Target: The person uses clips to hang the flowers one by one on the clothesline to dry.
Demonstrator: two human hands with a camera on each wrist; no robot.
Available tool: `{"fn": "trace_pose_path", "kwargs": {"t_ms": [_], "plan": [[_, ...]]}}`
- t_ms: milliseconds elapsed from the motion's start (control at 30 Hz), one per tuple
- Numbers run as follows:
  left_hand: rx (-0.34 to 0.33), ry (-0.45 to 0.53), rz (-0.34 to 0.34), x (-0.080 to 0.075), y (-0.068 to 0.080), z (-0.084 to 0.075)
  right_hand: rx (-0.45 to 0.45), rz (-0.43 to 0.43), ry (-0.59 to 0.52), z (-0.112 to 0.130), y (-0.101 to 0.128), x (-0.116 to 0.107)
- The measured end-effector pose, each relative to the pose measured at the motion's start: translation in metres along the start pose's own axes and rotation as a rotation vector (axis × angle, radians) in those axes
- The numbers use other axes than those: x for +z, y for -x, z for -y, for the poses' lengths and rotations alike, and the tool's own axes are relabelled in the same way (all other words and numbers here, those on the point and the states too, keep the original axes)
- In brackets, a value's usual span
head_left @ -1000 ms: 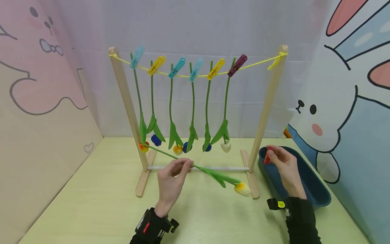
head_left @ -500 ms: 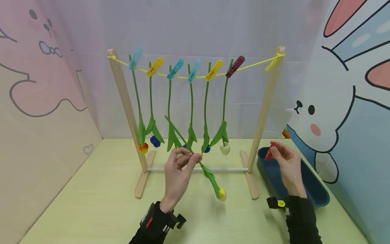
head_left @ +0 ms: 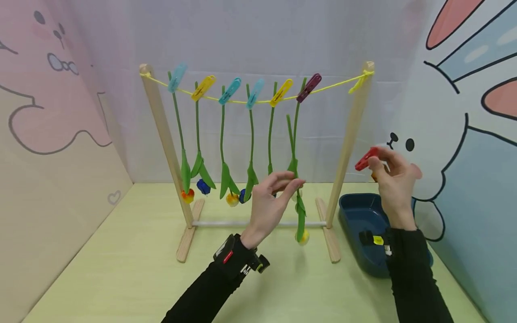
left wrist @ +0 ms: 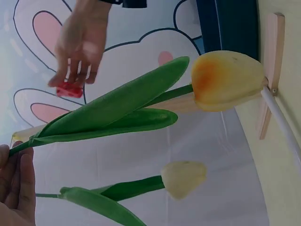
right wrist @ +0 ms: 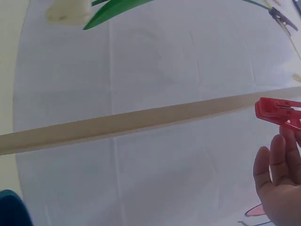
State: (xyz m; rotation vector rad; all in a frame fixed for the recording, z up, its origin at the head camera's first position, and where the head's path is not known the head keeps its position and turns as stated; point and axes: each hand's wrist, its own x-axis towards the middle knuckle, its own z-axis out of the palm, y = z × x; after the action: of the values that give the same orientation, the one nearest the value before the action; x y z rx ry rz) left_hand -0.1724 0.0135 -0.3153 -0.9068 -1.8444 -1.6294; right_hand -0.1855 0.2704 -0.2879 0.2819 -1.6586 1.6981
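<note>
My left hand (head_left: 269, 206) pinches an artificial tulip (left wrist: 225, 80) by its green stem. Its yellow-white bloom points down and the cut end of the stem points up, in front of the rightmost hanging tulip. Between thumb and fingers, my right hand (head_left: 393, 186) holds a red clothespin (head_left: 366, 159) to the right of the rack's right post. A yellow cord (head_left: 341, 84) carries several upside-down tulips, each under a clothespin; the last on the right is a maroon clothespin (head_left: 308, 88). In the left wrist view, a white tulip (left wrist: 183, 179) hangs behind the held one.
The wooden rack's right post (head_left: 350, 148) stands between my two hands. A dark blue tub (head_left: 359, 197) sits on the table at right, below my right forearm. A white rod (head_left: 226, 223) joins the rack's feet. Cartoon-printed panels flank the table (head_left: 121, 269).
My left hand has moved right and up, and the tulip has swung from slanting to nearly upright, bloom down. My right hand has risen from over the tub with the red clothespin.
</note>
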Motion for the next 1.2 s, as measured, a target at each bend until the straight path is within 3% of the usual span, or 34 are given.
{"fn": "trace_pose_path", "kwargs": {"t_ms": [233, 333, 467, 667, 1067, 1200], "plan": [[-0.005, 0.028, 0.038, 0.017, -0.028, -0.001, -0.255, 0.071, 0.048, 0.044, -0.035, 0.024], [0.003, 0.032, 0.043, 0.023, -0.04, -0.001, -0.319, 0.067, 0.094, 0.059, -0.049, 0.035], [0.01, 0.016, 0.032, 0.031, -0.056, 0.0, -0.372, 0.094, 0.061, 0.073, -0.07, 0.046], [-0.02, -0.026, 0.022, 0.042, -0.073, 0.0, -0.304, 0.115, -0.083, 0.09, -0.093, 0.06], [-0.061, -0.075, -0.012, 0.055, -0.09, -0.003, -0.176, 0.146, -0.14, 0.106, -0.125, 0.077], [-0.077, -0.072, -0.022, 0.058, -0.093, -0.005, -0.142, 0.144, -0.09, 0.105, -0.128, 0.078]]}}
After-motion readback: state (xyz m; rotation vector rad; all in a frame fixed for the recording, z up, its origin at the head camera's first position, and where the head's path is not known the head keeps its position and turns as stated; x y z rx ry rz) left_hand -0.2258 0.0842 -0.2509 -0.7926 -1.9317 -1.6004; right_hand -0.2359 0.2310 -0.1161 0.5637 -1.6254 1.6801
